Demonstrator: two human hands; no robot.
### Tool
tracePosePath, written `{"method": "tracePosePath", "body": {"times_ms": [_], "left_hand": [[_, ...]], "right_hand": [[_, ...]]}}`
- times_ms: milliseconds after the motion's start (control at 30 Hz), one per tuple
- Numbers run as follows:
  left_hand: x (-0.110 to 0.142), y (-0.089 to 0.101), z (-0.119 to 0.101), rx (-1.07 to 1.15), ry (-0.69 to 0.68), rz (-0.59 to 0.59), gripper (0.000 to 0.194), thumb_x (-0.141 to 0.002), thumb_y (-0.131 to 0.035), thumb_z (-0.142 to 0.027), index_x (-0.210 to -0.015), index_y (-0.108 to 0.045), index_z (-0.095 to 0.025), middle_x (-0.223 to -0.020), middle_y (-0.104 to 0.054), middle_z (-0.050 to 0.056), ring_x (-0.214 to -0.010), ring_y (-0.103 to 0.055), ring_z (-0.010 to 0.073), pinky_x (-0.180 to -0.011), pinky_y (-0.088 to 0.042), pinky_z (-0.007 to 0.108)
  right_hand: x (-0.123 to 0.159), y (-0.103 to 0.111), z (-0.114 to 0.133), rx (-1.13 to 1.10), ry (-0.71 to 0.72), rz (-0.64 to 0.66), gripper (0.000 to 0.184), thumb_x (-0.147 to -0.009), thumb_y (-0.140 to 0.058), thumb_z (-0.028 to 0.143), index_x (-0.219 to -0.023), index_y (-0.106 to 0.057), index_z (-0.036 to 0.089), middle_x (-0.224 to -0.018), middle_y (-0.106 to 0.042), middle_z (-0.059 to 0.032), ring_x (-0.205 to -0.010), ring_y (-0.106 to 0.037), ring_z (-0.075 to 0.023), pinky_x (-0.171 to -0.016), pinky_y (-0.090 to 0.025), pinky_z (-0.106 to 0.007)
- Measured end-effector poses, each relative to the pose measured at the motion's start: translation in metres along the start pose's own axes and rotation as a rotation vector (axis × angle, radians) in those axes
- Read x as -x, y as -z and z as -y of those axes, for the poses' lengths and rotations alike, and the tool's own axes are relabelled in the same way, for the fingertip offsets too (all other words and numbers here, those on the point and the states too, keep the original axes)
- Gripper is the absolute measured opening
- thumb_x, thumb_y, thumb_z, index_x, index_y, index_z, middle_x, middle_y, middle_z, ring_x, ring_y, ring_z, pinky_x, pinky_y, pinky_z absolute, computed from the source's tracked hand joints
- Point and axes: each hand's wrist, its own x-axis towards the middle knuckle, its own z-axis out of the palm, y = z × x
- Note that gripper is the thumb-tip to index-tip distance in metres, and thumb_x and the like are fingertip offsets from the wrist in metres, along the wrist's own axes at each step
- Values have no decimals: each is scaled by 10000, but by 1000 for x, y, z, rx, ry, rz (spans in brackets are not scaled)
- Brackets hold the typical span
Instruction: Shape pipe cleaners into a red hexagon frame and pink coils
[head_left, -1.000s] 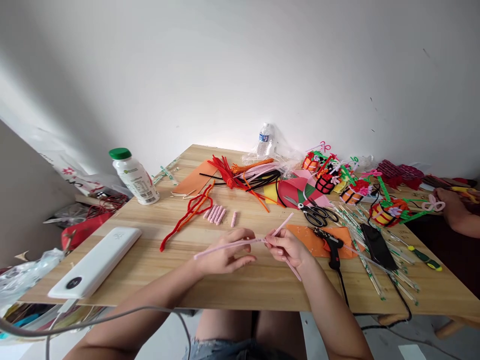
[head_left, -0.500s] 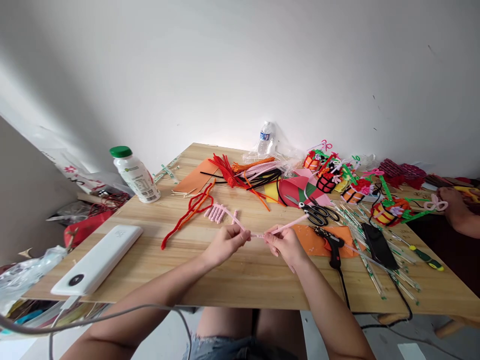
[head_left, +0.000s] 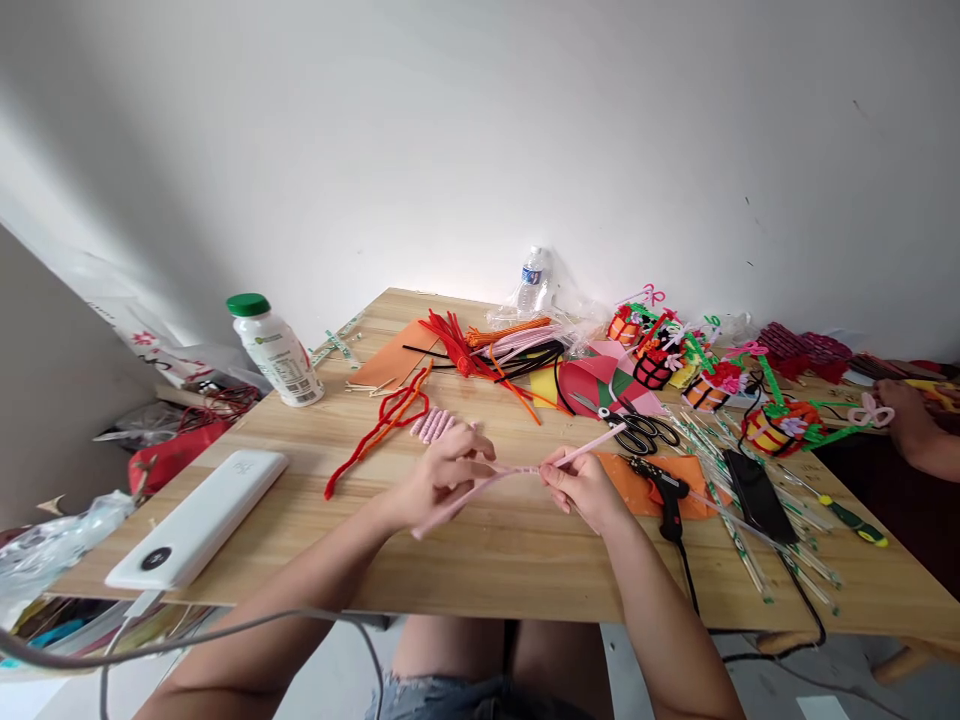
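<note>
Over the wooden table (head_left: 517, 560) both my hands pinch one long pink pipe cleaner (head_left: 517, 471). My left hand (head_left: 442, 475) grips its left part, whose free end slants down towards me. My right hand (head_left: 581, 485) grips the middle, and the other end points up right towards the black scissors (head_left: 637, 430). Several short pink coiled pieces (head_left: 433, 425) lie just beyond my left hand, beside a bent red pipe cleaner (head_left: 375, 430).
A white power bank (head_left: 199, 520) and a green-capped bottle (head_left: 276, 350) are on the left. A black glue gun (head_left: 664, 490), a phone (head_left: 754, 480), green-striped sticks, pipe-cleaner bundles and small craft baskets (head_left: 776, 420) are to the right. Another person's hand (head_left: 904, 415) rests at the far right.
My left hand has turned the pipe cleaner's left end from lying flat, up over the coils, then down towards me. My right hand stayed nearly in place.
</note>
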Motion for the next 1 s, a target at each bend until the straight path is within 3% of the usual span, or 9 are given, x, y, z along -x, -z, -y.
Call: {"method": "tracePosePath", "body": {"times_ms": [100,267,433,533,600,667,767,867,1000], "left_hand": [[0,-9,0,-299,-98,-34,172,-843,-554,-229,-976,-657,-194,-1088,-594,130,-1113,-494,252,-944,-402,485],[2,-27,3,10,158,-14,175,-873,-517,-247,-886,-638,-121,-840,-607,101,-767,-578,147,-671,-489,270],[0,-28,8,960,870,101,294,-835,-473,-336,-615,-480,-142,-486,-342,-66,-311,-207,25,-288,-193,167],[-1,-26,8,1305,996,257,295,-790,-482,-327,-563,-388,-163,-456,-255,-97,-278,-82,8,-251,-105,163],[0,-22,6,1232,923,228,303,-821,-459,-371,-614,-447,-150,-470,-355,-70,-265,-194,22,-259,-189,168],[2,-18,5,920,734,173,331,-864,-429,-397,-702,-535,-127,-524,-488,-10,-339,-405,69,-343,-353,197],[7,-13,4,242,202,104,265,-870,-440,-292,-823,-624,-107,-694,-636,96,-631,-611,156,-585,-503,269],[11,-15,6,-273,-227,-3,323,-842,-400,-140,-1103,-590,-135,-947,-675,136,-843,-645,181,-722,-528,305],[13,-27,8,-631,-267,-151,536,-834,-491,-99,-1355,-372,-138,-885,-691,94,-776,-653,159,-676,-525,266]], "right_hand": [[2,-4,1,-89,-41,64,294,-693,-739,384,-720,-557,154,-601,-556,23,-372,-368,-39,-320,-289,-171],[1,-5,-4,-30,36,79,238,-762,-687,353,-736,-556,157,-621,-565,16,-374,-380,-43,-322,-299,-172],[4,-5,-3,583,764,-62,80,-844,-590,207,-799,-646,171,-729,-658,-53,-562,-573,-124,-502,-471,-248],[6,-7,-3,811,1079,-118,133,-850,-554,122,-836,-668,188,-802,-681,-75,-691,-619,-163,-608,-501,-296],[6,-8,-4,743,996,-165,99,-845,-569,147,-830,-659,187,-788,-673,-72,-667,-616,-161,-586,-502,-293],[4,-7,-6,504,705,-156,66,-837,-599,225,-802,-633,180,-718,-644,-47,-548,-575,-131,-483,-476,-259],[0,-4,-4,58,188,-43,203,-770,-674,344,-736,-581,167,-603,-561,13,-371,-408,-59,-318,-341,-189],[-1,-1,1,-184,-97,18,303,-667,-757,372,-663,-553,149,-561,-520,35,-345,-338,-28,-283,-273,-161],[1,-4,7,-234,-155,-8,314,-611,-797,342,-649,-561,138,-538,-527,37,-337,-344,-25,-275,-266,-157]]}}
